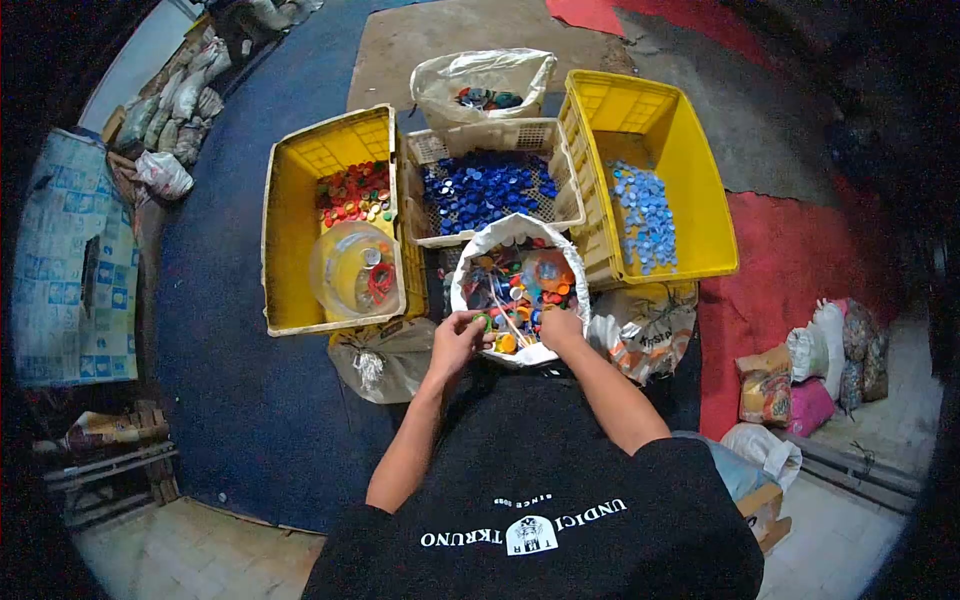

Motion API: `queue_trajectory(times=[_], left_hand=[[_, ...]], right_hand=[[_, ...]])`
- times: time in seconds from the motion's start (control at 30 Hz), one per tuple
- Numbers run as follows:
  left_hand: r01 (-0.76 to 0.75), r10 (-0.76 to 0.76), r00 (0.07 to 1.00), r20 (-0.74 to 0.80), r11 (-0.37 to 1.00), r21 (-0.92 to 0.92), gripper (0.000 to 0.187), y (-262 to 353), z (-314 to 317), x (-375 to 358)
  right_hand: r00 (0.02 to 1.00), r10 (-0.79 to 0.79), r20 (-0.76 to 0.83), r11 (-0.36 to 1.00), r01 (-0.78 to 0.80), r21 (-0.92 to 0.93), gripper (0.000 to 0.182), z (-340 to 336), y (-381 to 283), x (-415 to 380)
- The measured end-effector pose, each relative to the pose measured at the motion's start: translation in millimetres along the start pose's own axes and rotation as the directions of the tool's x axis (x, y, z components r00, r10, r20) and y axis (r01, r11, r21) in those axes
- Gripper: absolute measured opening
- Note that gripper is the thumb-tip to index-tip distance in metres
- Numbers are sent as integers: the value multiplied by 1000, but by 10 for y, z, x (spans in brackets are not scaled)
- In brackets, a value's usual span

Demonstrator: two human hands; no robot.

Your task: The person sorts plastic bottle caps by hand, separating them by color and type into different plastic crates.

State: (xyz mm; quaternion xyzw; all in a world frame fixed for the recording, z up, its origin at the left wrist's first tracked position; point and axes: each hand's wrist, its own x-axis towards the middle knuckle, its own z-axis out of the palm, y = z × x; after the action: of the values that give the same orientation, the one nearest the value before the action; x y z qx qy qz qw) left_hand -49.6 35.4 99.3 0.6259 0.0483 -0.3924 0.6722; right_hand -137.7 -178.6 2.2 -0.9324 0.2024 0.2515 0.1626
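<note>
A round white sack (463, 291) full of mixed coloured caps stands in front of me. At its left rim my left hand (459, 340) is closed on a green cap (484, 322). My right hand (562, 328) is over the sack's right front part, its fingers closed among the caps; what they hold, if anything, is hidden. Behind the sack is a white crate (487, 128) of dark blue caps (487, 188). The left yellow crate (290, 240) has red caps (352, 190) and a clear round container (335, 265). Light blue caps (645, 215) lie in the right yellow crate (705, 180).
A pale sack (440, 85) with dark items stands behind the white crate. Tied bags (380, 360) and a printed bag (645, 330) flank the sack. More sacks (180, 100) are piled at the back left, and bags (810, 360) stand at the right.
</note>
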Motion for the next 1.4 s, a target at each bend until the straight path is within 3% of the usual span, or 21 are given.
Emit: queue_trajectory(times=[0.13,0.23,0.3,0.37,0.43,0.47,0.5,0.57,0.73,0.83,0.87,0.9,0.97,1.03,1.1,1.17,1.23,1.27,1.33,1.4], left_hand=[[62,-64,998,-10,983,-171,25,-213,-100,32],[74,-74,997,11,988,-133,26,-171,-61,37],[64,-60,998,36,991,-116,28,-34,9,31],[49,-43,997,65,994,-102,29,47,70,81],[86,-75,994,79,987,-137,31,11,95,187],[96,-81,992,97,983,-156,31,-34,106,234],[98,-82,991,102,983,-157,31,-56,127,262],[158,-117,980,159,947,-279,38,-63,199,318],[287,-179,933,311,893,-346,49,61,364,327],[265,-167,943,290,901,-345,43,204,458,248],[265,-167,943,290,900,-345,43,186,448,268],[238,-147,949,280,916,-324,44,173,429,291],[215,-133,954,269,928,-305,46,122,376,314],[202,-125,964,234,918,-341,46,126,339,312],[207,-128,965,231,910,-360,48,110,290,310],[206,-145,972,186,906,-371,46,49,238,314],[206,-144,973,182,897,-392,46,1,205,281],[199,-144,975,168,901,-385,45,-39,188,271],[230,-189,972,140,894,-385,43,-33,166,209],[191,-146,978,152,917,-350,42,-140,102,176]], right_hand=[[1000,-20,15,998,21,-64,19,16,13,26],[997,-70,-13,997,70,-34,22,98,129,65],[947,-78,-312,986,120,116,23,111,169,79],[919,-122,-375,964,200,176,23,17,206,74],[940,19,-340,884,144,445,24,-287,130,-60],[939,36,-343,764,195,615,25,-299,149,-51],[938,40,-343,766,192,613,25,-385,131,-104],[976,24,-217,458,183,870,26,-635,39,-254],[929,-112,-353,333,370,867,25,-754,-157,-455],[945,-72,-320,329,326,886,26,-880,-253,-547],[948,-56,-312,411,307,859,27,-879,-230,-524],[949,-58,-311,411,306,859,27,-909,-217,-510],[755,-153,-638,705,535,465,31,-951,-183,-490],[760,-122,-638,769,479,423,34,-862,-146,-416],[857,-20,-515,792,328,515,35,-752,-121,-308],[886,-85,-456,845,307,438,30,-444,17,-108],[983,-160,-84,976,171,134,24,-242,76,19],[983,-166,-79,976,176,131,24,-123,104,67],[986,-163,-34,985,160,-66,20,17,101,130],[989,-147,18,984,148,-98,22,45,61,177]])
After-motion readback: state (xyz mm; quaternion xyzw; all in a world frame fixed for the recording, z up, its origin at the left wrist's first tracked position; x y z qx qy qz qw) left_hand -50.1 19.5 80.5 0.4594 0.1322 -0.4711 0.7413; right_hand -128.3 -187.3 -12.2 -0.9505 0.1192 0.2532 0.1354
